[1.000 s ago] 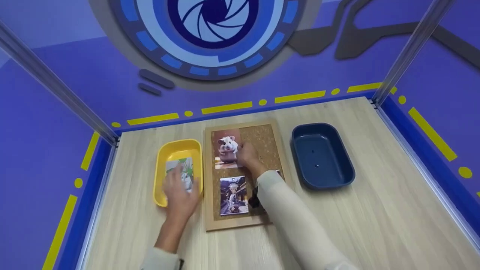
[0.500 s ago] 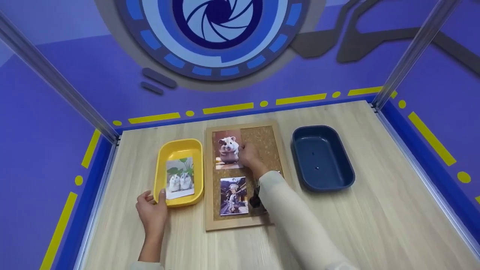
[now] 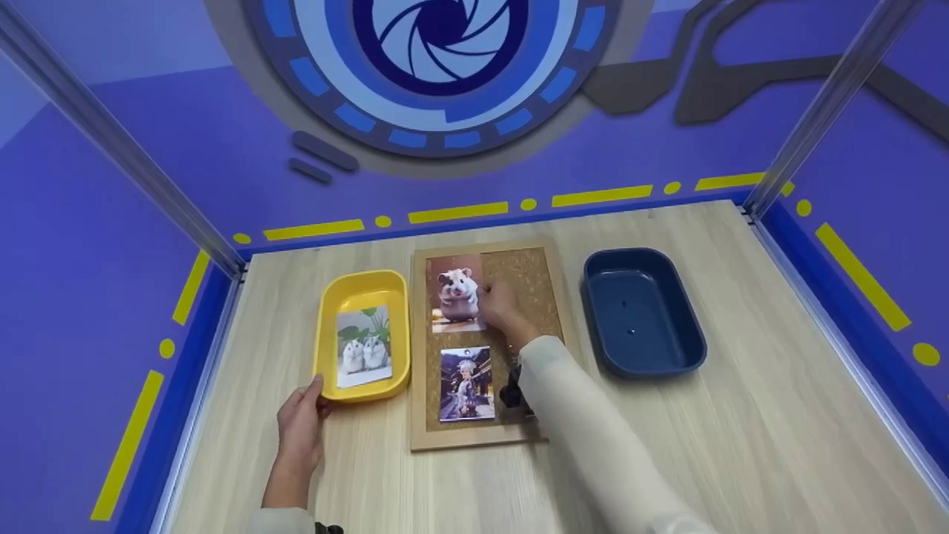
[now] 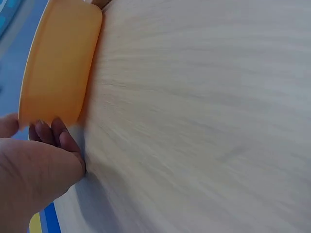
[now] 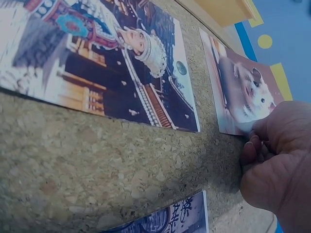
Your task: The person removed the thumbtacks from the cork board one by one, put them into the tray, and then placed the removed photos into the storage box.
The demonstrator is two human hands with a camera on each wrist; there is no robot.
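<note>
My right hand (image 3: 503, 308) pinches the right edge of a hamster photo (image 3: 454, 300) at the upper left of a framed cork board (image 3: 523, 271). In the right wrist view its fingers (image 5: 250, 150) are curled at the photo's edge. My left hand (image 3: 298, 424) grips the near left corner of a yellow tray (image 3: 326, 319), thumb at the rim and fingers against the outer wall. Inside the tray lies a photo of two hamsters (image 3: 363, 352). Below the held photo, a photo of a person in a headdress (image 3: 467, 386) is fixed to the board with a pin.
To the right of the board stands a dark blue tray (image 3: 641, 319). Another photo (image 5: 192, 213) on the board shows partly in the right wrist view; my right sleeve covers it in the head view. Purple wall panels (image 3: 163, 185) enclose the wooden table (image 3: 726, 445).
My left hand has moved from over the photo in the yellow tray to the tray's near left corner and grips it there. My right hand has stayed at the hamster photo.
</note>
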